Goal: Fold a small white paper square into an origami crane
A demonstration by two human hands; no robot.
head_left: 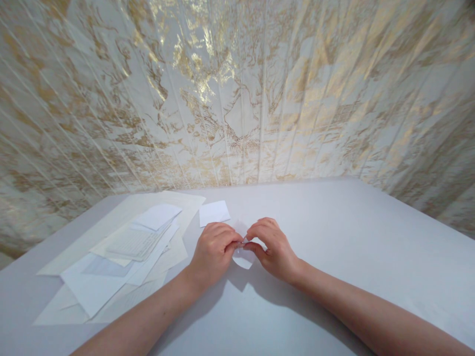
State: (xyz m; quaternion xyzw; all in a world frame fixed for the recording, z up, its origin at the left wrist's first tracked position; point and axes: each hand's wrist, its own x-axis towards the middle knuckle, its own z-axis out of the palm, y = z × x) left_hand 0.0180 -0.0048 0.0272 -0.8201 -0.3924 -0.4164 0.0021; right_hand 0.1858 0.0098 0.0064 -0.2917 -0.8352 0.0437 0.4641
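A small piece of white paper is pinched between my two hands, just over the table. My left hand closes thumb and fingers on its upper left part. From the other side my right hand grips it with thumb and fingertips close to the left ones. The paper looks folded or bent where the fingertips meet, and the fingers hide part of it. Just beyond my left hand lies a small white folded sheet, flat on the table.
A spread pile of white and cream papers covers the left side of the white table, one sheet bearing lines of writing. A white and gold patterned curtain hangs along the back edge.
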